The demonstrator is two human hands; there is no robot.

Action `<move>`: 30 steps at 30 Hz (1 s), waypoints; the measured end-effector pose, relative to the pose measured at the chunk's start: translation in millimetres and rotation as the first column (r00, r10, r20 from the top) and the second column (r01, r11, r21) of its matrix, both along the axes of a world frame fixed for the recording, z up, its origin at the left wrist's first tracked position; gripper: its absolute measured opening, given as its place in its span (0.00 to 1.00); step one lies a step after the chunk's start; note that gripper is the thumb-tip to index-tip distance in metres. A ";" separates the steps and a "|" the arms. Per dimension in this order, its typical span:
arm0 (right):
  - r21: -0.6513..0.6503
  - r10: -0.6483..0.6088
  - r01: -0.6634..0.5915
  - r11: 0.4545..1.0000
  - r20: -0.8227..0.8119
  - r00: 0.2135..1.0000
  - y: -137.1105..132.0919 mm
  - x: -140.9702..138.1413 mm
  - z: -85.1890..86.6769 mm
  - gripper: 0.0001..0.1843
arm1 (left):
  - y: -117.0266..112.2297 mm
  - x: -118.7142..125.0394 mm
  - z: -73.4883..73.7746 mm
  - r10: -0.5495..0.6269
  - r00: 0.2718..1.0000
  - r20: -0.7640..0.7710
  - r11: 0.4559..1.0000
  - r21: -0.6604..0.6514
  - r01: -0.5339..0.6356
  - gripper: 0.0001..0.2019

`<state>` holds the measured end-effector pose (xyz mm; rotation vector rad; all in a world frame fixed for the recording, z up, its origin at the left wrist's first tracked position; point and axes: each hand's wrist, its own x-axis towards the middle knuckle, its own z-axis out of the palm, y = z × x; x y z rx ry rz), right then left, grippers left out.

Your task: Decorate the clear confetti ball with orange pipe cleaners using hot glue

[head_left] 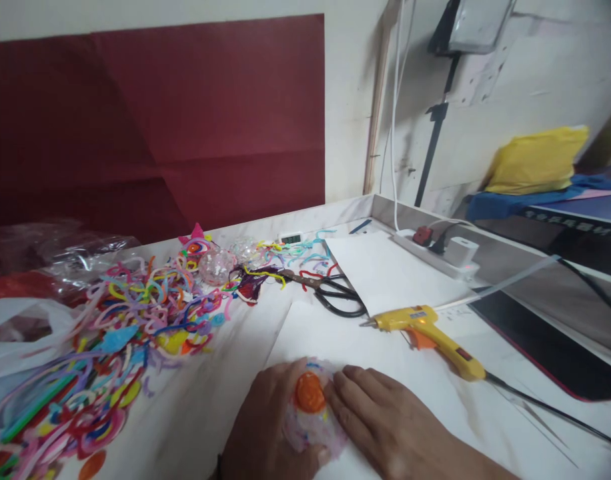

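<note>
At the bottom centre my left hand (pixel 265 427) and my right hand (pixel 385 420) cup a small translucent ball (pixel 313 427) with an orange round piece (pixel 309 392) on its top. Both hands have their fingers pressed against the ball's sides, holding it on a white sheet of paper (pixel 365 340). A yellow glue gun (pixel 425 330) lies on the paper just beyond my right hand, its nozzle pointing left.
A heap of colourful foam shapes (pixel 130 333) covers the table's left half, with a clear ball (pixel 215 267) and plastic bags (pixel 30 320) nearby. Black scissors (pixel 335 293) lie behind the paper. A power strip (pixel 435 250) sits at the back right edge.
</note>
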<state>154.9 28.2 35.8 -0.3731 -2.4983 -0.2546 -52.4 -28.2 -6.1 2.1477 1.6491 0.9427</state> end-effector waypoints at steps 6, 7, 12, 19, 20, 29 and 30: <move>0.006 0.007 -0.007 1.000 -0.002 1.000 1.3 0.7 -7.9 0.21 | 2.0 -20.0 5.3 -0.091 0.993 0.070 0.990 -0.098 0.098 0.48; 0.008 0.000 0.000 1.000 0.005 1.000 0.9 0.6 -11.3 0.21 | 2.0 -23.3 6.6 -0.105 0.991 0.079 0.985 -0.130 0.114 0.47; -0.006 -0.023 0.022 1.000 -0.053 0.998 -0.9 -1.0 -21.6 0.24 | 0.1 -24.2 11.2 -0.072 0.993 0.089 0.978 -0.191 0.088 0.42; -0.154 0.066 -0.050 0.987 0.101 0.993 15.3 4.2 -1.9 0.21 | -4.4 2.2 12.5 0.082 0.996 0.043 0.995 -0.057 -0.079 0.41; -0.176 0.088 -0.068 0.982 0.112 0.990 19.1 5.1 -0.4 0.21 | -4.4 4.3 12.6 0.106 0.994 0.030 0.993 -0.048 -0.105 0.42; -0.212 0.144 -0.127 0.969 0.067 0.987 28.3 9.2 -9.0 0.22 | -16.2 -42.5 16.1 -0.141 0.967 -0.212 0.988 -0.087 0.125 0.49; -0.216 0.144 -0.128 0.968 0.060 0.988 27.9 9.0 -9.5 0.22 | -19.7 -48.0 14.8 -0.152 0.955 -0.257 0.988 -0.082 0.135 0.49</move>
